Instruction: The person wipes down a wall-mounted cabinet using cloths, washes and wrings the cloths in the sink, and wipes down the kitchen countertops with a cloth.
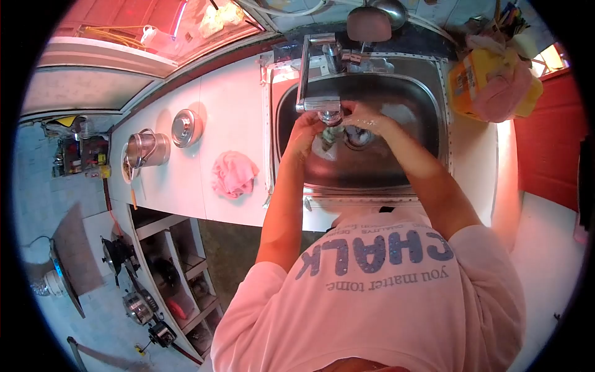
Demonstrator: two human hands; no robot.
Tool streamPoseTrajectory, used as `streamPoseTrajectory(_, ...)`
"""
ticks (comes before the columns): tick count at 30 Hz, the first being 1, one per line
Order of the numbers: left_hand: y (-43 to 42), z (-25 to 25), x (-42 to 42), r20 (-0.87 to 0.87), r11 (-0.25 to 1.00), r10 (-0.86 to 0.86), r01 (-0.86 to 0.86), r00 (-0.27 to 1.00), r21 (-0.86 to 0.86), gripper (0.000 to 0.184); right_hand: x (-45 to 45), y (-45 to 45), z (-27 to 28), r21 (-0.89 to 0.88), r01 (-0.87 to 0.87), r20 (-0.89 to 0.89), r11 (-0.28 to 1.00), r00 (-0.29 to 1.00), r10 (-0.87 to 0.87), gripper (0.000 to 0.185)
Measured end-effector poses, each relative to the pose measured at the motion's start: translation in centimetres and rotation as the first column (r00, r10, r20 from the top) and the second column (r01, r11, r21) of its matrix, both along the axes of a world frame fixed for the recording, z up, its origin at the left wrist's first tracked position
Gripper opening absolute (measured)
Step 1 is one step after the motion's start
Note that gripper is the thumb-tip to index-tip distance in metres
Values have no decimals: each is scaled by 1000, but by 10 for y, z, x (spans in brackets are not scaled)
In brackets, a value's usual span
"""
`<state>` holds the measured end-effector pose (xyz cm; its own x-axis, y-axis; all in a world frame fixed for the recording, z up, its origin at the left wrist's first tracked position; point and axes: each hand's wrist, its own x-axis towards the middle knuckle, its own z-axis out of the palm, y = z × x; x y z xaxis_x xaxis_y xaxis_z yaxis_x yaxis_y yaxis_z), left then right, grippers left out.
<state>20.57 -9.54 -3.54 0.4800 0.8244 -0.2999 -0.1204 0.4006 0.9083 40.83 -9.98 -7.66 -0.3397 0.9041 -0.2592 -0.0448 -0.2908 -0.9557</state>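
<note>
Both of my hands are under the chrome faucet (322, 104) over the metal sink (396, 177). My left hand (305, 131) is at the left of the spout, its fingers curled and partly hidden. My right hand (364, 118) reaches in from the right, wet, with its fingertips behind the spout. Between the hands, below the spout, is something pale and greenish (333, 132), too small and blurred to name. Whether either hand grips it cannot be made out. The drain (358, 137) shows beside it.
On the white counter (204, 118) left of the sink are a crumpled pink cloth (234, 174), a round metal lid (186, 128) and a metal pot (147, 149). Right of the sink stands a yellow container (468, 84) with a pink cloth (505, 93) over it.
</note>
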Motion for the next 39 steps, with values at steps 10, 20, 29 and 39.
streamPoseTrajectory(10,-24,-51,25,87,778,358,-245,930,-579,37,-62,-27,28,256,141,369,956,900,-232,48)
streamPoseTrajectory(20,-38,-59,55,231,672,436,-144,870,-727,35,-40,-20,-4,194,406,746,893,530,-403,43)
streamPoseTrajectory(29,-23,-105,38,416,973,156,-67,896,-222,32,-62,-35,-1,397,429,568,812,580,-584,38)
streamPoseTrajectory(39,-5,-137,33,761,941,118,173,638,-292,28,-89,-53,-4,323,398,589,859,625,-511,36)
